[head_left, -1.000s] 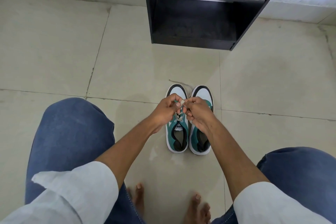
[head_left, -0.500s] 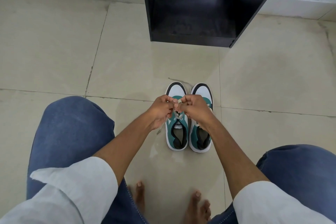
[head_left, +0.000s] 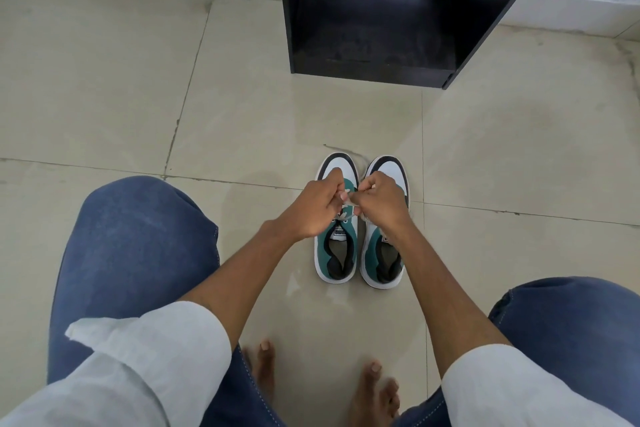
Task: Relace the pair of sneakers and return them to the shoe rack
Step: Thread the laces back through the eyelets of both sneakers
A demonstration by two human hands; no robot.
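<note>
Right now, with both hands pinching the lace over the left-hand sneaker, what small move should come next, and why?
Probably draw the lace ends apart to snug them: the left hand and right hand each have a grip on it above the left sneaker, and the shoe rack waits beyond.

Two teal, white and black sneakers are sitting side by side on the floor, toes pointing toward twelve o'clock. The left sneaker (head_left: pixel 336 246) is lying touching the right sneaker (head_left: pixel 380 253). A pale lace (head_left: pixel 343 215) is crossing the left one's tongue. The black shoe rack (head_left: pixel 388 21) is standing at twelve o'clock, apart from them.
</note>
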